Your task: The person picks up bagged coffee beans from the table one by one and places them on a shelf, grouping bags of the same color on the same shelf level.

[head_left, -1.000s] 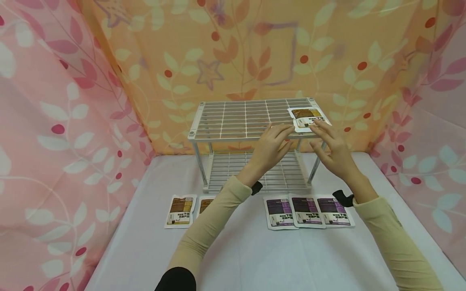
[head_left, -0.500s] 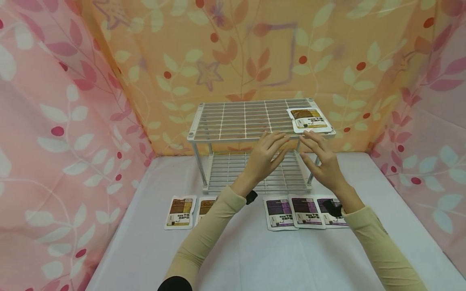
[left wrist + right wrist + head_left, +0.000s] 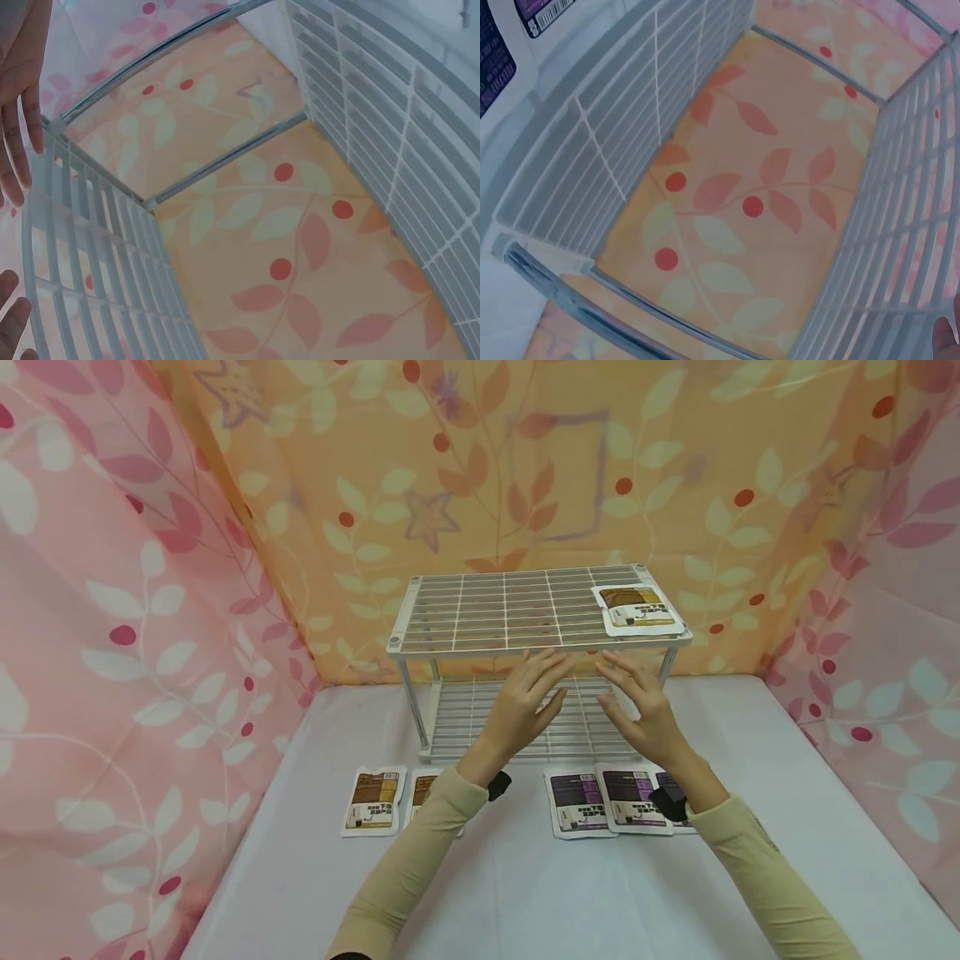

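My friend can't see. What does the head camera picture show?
Two open hands, left hand and right hand, hover before a white wire rack. One brown packet lies on its top shelf; brown packets and purple packets lie on the white table.

both hands are in the air in front of a white two-level wire rack (image 3: 480,610), and both are empty. the left hand (image 3: 525,706) and the right hand (image 3: 641,710) have relaxed, spread fingers, just below the front edge of the upper shelf. a flat brown-and-white packet (image 3: 637,608) lies on the right corner of the upper shelf. on the white table (image 3: 525,877) lie two brown packets (image 3: 371,800) on the left and purple packets (image 3: 603,799) on the right.
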### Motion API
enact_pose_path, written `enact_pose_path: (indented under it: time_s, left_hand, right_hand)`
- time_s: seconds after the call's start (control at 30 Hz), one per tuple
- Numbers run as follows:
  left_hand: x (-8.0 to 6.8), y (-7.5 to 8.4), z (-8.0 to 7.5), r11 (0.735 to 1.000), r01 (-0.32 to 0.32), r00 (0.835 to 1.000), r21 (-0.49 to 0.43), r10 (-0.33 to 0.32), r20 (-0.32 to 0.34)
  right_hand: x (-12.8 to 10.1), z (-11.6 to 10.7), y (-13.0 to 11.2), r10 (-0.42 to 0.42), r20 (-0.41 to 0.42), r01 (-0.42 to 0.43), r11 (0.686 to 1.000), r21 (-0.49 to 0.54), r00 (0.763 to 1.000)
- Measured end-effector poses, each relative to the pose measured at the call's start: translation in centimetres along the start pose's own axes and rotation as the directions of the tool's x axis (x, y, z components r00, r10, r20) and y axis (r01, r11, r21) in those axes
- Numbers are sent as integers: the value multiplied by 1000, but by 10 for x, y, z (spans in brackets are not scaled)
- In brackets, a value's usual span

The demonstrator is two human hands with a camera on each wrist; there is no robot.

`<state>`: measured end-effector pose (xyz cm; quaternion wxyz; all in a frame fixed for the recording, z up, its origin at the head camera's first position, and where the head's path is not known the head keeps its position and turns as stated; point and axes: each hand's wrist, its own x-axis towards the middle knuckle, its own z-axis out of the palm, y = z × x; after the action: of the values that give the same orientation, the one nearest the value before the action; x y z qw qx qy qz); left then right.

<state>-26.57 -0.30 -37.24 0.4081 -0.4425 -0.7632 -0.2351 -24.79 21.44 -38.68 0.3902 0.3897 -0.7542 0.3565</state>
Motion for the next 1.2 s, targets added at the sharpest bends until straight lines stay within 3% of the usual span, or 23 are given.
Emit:
enact_pose_path:
  time_s: [0.37,0.6,0.93,1.2]
  left_hand:
    - [-22,-7,-2,1000,24,999,-11,-24,28]
    - [-37,-6,-5,996,81,996,-31,-79,50]
    - [-60,-14,-7,990,140,984,9,-140,113]
    - [-83,-19,-11,978,207,965,36,-210,157]
  right_hand:
    - [-11,22,-1,36,48,-39,997,69,998]
    - [-18,36,-4,69,79,-75,994,75,995]
    - [-27,55,-8,130,133,-139,989,57,982]
    - [-36,72,-10,195,204,-216,972,87,959]
